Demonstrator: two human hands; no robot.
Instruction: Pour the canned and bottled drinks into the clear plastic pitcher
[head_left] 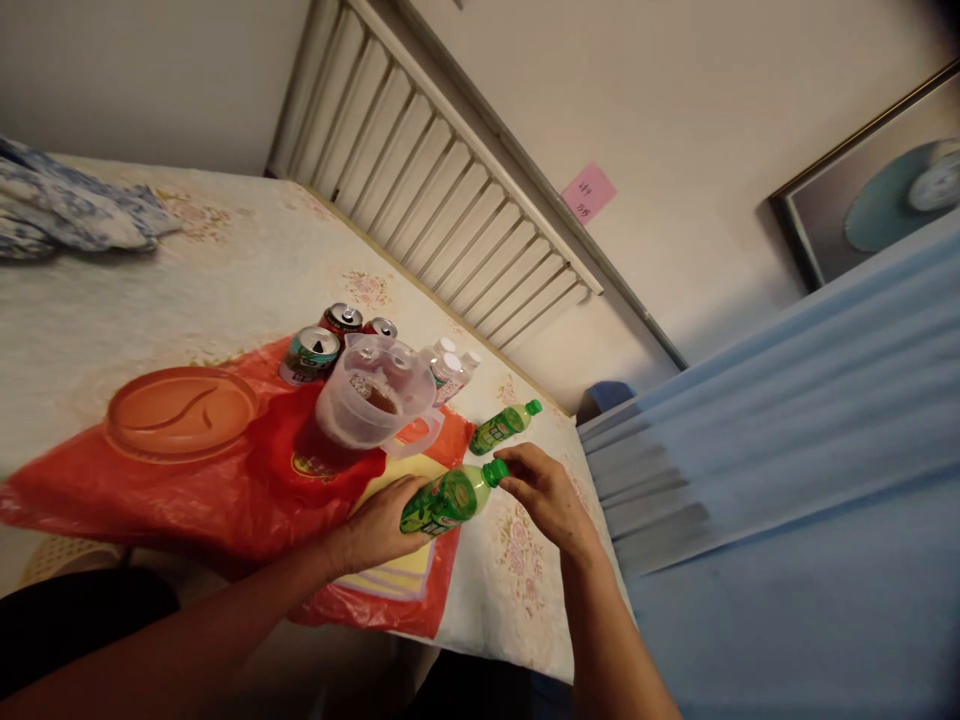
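Observation:
My left hand (377, 527) is wrapped round the body of a green drink bottle (450, 498) with a green label, tilted with its neck to the right. At its green cap (495, 472), which sits on the neck, the thumb and fingers of my right hand (546, 494) are closed in a pinch. Just beyond stands a similar green bottle (501, 428), capped. To the left is a clear plastic measuring jug (352, 412) with some brown, foamy liquid inside; its handle points toward the held bottle.
Several opened drink cans (309, 358) and small clear bottles (448, 368) stand behind the jug. An orange round lid (184, 412) lies on a red plastic bag (217, 500) over the flowered tablecloth (225, 290). A radiator (442, 190) and blue curtain (750, 440) border the table.

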